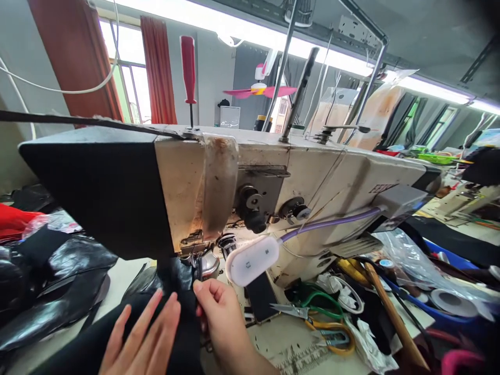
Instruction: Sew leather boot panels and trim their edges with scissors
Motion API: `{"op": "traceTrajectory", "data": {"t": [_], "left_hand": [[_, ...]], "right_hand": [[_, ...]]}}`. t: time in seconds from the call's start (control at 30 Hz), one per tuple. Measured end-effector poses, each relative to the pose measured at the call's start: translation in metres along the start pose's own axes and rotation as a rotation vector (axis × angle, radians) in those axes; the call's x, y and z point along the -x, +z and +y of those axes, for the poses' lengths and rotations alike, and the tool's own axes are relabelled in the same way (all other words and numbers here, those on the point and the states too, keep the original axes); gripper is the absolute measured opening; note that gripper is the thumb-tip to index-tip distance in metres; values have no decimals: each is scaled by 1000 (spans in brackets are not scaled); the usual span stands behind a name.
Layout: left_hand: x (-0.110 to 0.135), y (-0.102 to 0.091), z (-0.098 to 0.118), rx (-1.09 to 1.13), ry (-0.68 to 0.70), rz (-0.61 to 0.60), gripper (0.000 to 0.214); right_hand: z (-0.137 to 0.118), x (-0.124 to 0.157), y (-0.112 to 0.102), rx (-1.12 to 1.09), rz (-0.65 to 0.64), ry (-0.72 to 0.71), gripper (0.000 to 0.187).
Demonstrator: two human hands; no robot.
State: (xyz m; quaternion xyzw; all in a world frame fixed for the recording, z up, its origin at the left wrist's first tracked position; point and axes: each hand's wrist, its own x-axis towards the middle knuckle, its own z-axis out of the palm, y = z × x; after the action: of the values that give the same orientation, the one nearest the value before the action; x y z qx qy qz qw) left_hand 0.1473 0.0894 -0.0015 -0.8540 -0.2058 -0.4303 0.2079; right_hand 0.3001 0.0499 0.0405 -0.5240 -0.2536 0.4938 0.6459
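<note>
My left hand [144,336] lies flat on a piece of black fabric [186,325], its fingers stretched out and slightly apart. Beside it, my right hand [226,320] pinches the fabric's right edge between thumb and curled fingers. The far end of the fabric runs in under the head of a cream sewing machine [183,182]. Shiny black material [182,273] shows close to the needle area, but the needle itself is hard to make out. A white lamp [253,260] on a purple bendable neck lights the spot from the right.
Green-handled scissors [322,306] and yellow-handled snips [338,338] lie right of my right hand. A wooden stick [394,315] slants near a blue tray [453,317] of clutter. Shiny black pieces [78,260] are heaped at left. A red screwdriver [188,73] stands on the machine.
</note>
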Motion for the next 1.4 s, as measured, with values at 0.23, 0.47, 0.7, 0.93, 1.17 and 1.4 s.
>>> {"op": "traceTrajectory", "data": {"t": [0.23,0.47,0.7,0.93,1.17,1.4], "left_hand": [[-59,-25,-40,28,59,-135,20],[-64,0,-32,54,242,121,19],[-64,7,-44,341,347,68,25],[-59,15,-36,371,139,127,27],[-62,19,-34,284,97,60,27],[-69,21,-25,284,13,69,34]], "right_hand": [[-10,3,2,-137,-50,2,61],[-6,4,-4,-96,-77,-14,56],[8,-3,-8,96,85,-189,57],[33,-16,-6,75,249,-284,58],[19,-19,-12,120,177,-252,53],[28,-17,-17,86,231,-185,62]]}}
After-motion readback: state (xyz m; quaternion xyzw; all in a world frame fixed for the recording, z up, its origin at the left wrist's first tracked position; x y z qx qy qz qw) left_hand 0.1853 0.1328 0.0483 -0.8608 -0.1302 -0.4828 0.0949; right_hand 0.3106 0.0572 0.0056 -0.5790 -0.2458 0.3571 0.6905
